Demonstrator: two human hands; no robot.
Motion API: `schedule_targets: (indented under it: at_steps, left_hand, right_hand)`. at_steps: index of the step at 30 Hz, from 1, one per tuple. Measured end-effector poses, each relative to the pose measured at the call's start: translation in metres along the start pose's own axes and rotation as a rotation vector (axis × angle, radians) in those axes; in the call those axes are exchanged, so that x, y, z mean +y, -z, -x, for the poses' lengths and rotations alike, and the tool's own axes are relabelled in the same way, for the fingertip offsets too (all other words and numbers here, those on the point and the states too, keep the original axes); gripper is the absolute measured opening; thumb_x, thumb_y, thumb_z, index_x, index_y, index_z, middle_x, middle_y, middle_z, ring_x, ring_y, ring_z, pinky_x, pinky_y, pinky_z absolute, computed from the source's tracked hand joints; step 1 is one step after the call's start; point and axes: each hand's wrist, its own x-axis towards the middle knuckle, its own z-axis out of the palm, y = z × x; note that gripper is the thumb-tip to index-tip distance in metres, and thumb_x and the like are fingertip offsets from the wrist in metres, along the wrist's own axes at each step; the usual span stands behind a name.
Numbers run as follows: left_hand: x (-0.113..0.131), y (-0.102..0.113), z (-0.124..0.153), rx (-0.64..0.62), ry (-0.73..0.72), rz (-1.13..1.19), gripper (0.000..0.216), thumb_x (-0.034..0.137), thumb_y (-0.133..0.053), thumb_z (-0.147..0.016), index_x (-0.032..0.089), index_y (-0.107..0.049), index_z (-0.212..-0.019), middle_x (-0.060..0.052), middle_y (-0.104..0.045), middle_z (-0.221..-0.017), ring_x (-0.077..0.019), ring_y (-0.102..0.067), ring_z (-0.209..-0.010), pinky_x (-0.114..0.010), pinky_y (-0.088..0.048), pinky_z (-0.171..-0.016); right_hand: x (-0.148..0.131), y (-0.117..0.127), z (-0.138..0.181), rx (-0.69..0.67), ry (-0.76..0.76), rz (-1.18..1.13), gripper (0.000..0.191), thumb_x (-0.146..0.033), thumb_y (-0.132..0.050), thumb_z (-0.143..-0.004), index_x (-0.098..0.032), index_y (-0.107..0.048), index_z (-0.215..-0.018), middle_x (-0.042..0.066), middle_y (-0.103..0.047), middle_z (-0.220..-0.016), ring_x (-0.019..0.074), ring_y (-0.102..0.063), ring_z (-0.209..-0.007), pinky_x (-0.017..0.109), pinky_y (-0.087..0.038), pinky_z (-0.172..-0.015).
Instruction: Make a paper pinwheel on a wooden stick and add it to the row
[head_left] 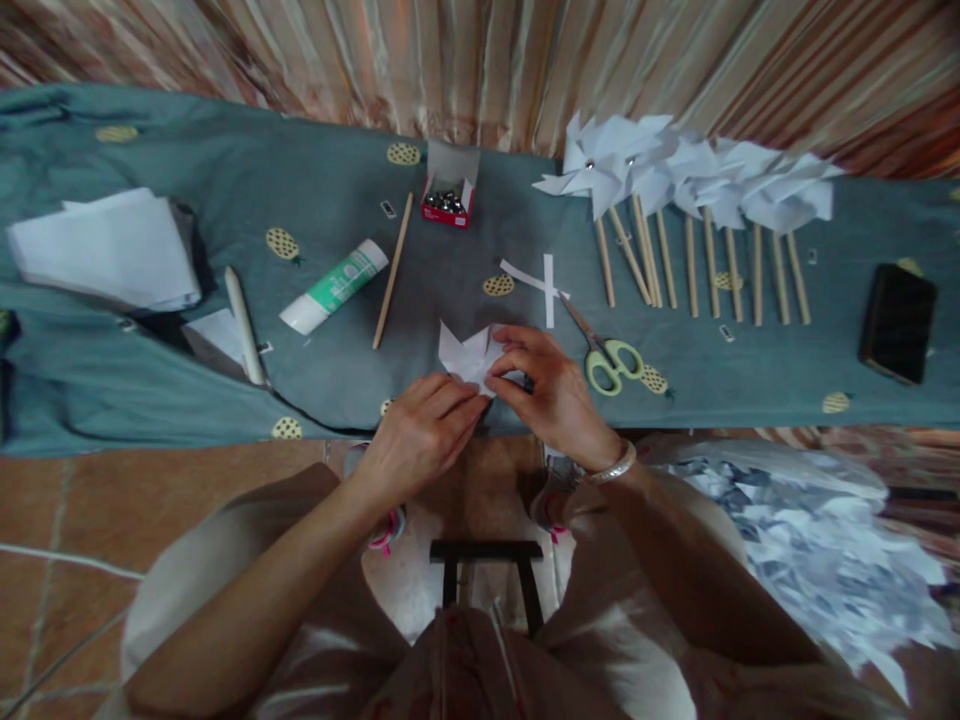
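Note:
A white paper pinwheel (466, 358), partly folded, is held at the table's near edge between both hands. My left hand (426, 428) is closed on its lower left side, fingers bunched together. From the right, my right hand (551, 392) pinches the paper with thumb and fingers; a bracelet circles that wrist. The fingers cover the lower part of the pinwheel. Just right of my right hand lie green-handled scissors (613, 366). Two crossed white paper strips (549, 285) lie beyond it. A loose wooden stick (393, 270) and a glue stick (335, 286) rest to the left.
Finished pinwheels on sticks (675, 165) lie in a row at the back right. A small red box of metal pins (448, 195) stands open at the back. Stacked paper (105, 250) and a white pen-like tool (244, 325) are left, a phone (898, 322) far right.

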Motion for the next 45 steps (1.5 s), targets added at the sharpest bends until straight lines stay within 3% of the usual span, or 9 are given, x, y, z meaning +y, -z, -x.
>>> schedule_targets:
  at_steps: [18, 27, 33, 38, 45]
  left_hand:
    - [0.001, 0.000, 0.000, -0.024, 0.040, 0.018, 0.018, 0.014, -0.055, -0.094, 0.011, -0.068, -0.105, -0.010, -0.070, -0.092, -0.0200, -0.061, -0.084, -0.033, -0.056, -0.074]
    - [0.001, 0.000, -0.001, -0.028, 0.023, -0.019, 0.016, 0.013, -0.055, -0.093, 0.010, -0.068, -0.102, -0.009, -0.069, -0.089, -0.0203, -0.062, -0.083, -0.033, -0.056, -0.074]
    - [0.001, 0.000, 0.000, -0.051, 0.039, -0.040, 0.018, 0.015, -0.053, -0.095, 0.013, -0.068, -0.103, -0.009, -0.070, -0.092, -0.0206, -0.062, -0.085, -0.034, -0.055, -0.074]
    - [0.002, -0.002, -0.001, -0.045, 0.060, -0.069, 0.017, 0.019, -0.056, -0.094, 0.011, -0.068, -0.103, -0.010, -0.070, -0.093, -0.0226, -0.062, -0.086, -0.036, -0.052, -0.072]
    - [-0.010, 0.004, 0.000, -0.035, 0.040, -0.105, 0.016, 0.015, -0.055, -0.094, 0.014, -0.068, -0.103, -0.009, -0.072, -0.098, -0.0220, -0.061, -0.086, -0.035, -0.046, -0.070]
  right_hand:
    - [0.000, -0.004, 0.000, 0.044, -0.030, -0.007, 0.006, -0.019, -0.067, -0.084, -0.022, -0.063, -0.085, 0.010, -0.067, -0.120, 0.0262, -0.061, -0.116, 0.045, -0.047, -0.101]
    - [0.002, -0.009, 0.007, 0.057, 0.078, 0.054, 0.011, -0.023, -0.058, -0.091, -0.023, -0.069, -0.094, 0.007, -0.063, -0.125, 0.0217, -0.059, -0.108, 0.041, -0.049, -0.099]
    - [-0.002, -0.015, 0.021, 0.001, 0.138, 0.218, 0.031, -0.016, -0.039, -0.095, -0.024, -0.063, -0.114, 0.010, -0.053, -0.140, 0.0271, -0.048, -0.130, 0.051, -0.043, -0.107]
    - [-0.002, -0.024, 0.023, 0.044, 0.153, 0.244, 0.037, -0.009, -0.036, -0.093, -0.022, -0.061, -0.116, 0.011, -0.053, -0.141, 0.0269, -0.046, -0.134, 0.051, -0.043, -0.109]
    - [-0.002, 0.002, 0.026, -0.002, 0.100, 0.079, 0.045, -0.009, -0.044, -0.088, -0.025, -0.058, -0.128, 0.010, -0.050, -0.146, 0.0257, -0.047, -0.135, 0.052, -0.043, -0.110]
